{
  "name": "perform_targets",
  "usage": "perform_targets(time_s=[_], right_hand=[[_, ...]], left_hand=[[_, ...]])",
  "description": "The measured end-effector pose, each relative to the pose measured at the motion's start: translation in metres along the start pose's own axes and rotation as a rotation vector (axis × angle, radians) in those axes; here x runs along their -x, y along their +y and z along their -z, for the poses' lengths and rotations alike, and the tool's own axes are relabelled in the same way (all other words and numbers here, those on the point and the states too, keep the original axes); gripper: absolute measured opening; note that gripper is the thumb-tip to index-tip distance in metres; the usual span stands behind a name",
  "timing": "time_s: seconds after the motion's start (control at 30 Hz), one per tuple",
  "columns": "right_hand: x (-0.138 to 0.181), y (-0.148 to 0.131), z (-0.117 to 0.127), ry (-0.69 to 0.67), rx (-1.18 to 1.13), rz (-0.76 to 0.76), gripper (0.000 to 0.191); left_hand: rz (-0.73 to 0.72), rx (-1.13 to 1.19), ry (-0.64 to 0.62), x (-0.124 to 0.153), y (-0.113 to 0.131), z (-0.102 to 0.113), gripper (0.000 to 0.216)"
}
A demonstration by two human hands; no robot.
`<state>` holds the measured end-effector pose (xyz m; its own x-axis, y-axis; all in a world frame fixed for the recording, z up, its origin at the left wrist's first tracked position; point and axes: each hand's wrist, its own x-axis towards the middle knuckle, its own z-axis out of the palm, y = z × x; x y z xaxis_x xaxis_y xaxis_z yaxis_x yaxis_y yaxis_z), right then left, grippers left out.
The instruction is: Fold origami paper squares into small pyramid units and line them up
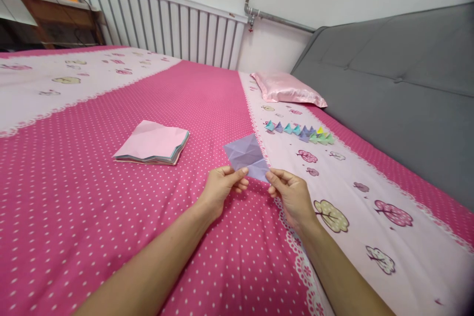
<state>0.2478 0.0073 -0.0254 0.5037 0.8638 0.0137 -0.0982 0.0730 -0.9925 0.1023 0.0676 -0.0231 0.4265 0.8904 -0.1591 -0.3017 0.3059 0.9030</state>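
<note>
A purple sheet of origami paper (pixel 247 153) with crease lines is held up between my two hands over the bed. My left hand (pixel 224 182) pinches its near left edge between thumb and fingers. At the near right corner, my right hand (pixel 289 187) grips it the same way. To the left lies a stack of square paper (pixel 153 140), pink on top with other colours showing along its edges. Several small folded paper pieces (pixel 296 131) in teal, purple, yellow and green stand in a row beyond my right hand.
The bed has a pink dotted bedspread (pixel 207 94) with pale printed bands. A pink pillow (pixel 285 90) rests by the grey headboard (pixel 388 59). Along the wall runs a white radiator (pixel 166 19) with a pipe (pixel 281 20). A desk (pixel 55 10) stands at the far left.
</note>
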Motion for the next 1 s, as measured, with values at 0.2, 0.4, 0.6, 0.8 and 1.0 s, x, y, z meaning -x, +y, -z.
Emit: perform_targets(time_s=[0.2,0.4,0.6,0.8,1.0], right_hand=[[-0.002,0.006,0.002,-0.037,-0.013,-0.019,0.03],[-0.001,0.004,0.002,-0.067,-0.061,0.059,0.032],[-0.002,0.001,0.001,-0.023,0.075,0.21,0.052],[0.005,0.002,-0.002,-0.111,0.237,0.396,0.064],[0.01,0.0,-0.004,-0.151,0.287,0.456,0.038]], left_hand=[[0.17,0.224,-0.188,0.004,0.007,-0.002,0.011],[0.14,0.318,-0.424,0.01,0.01,-0.003,0.036],[-0.042,0.233,-0.172,0.007,0.008,-0.005,0.028],[-0.155,0.259,-0.053,-0.003,0.001,-0.003,0.031],[-0.146,0.244,-0.107,-0.001,0.0,-0.002,0.031]])
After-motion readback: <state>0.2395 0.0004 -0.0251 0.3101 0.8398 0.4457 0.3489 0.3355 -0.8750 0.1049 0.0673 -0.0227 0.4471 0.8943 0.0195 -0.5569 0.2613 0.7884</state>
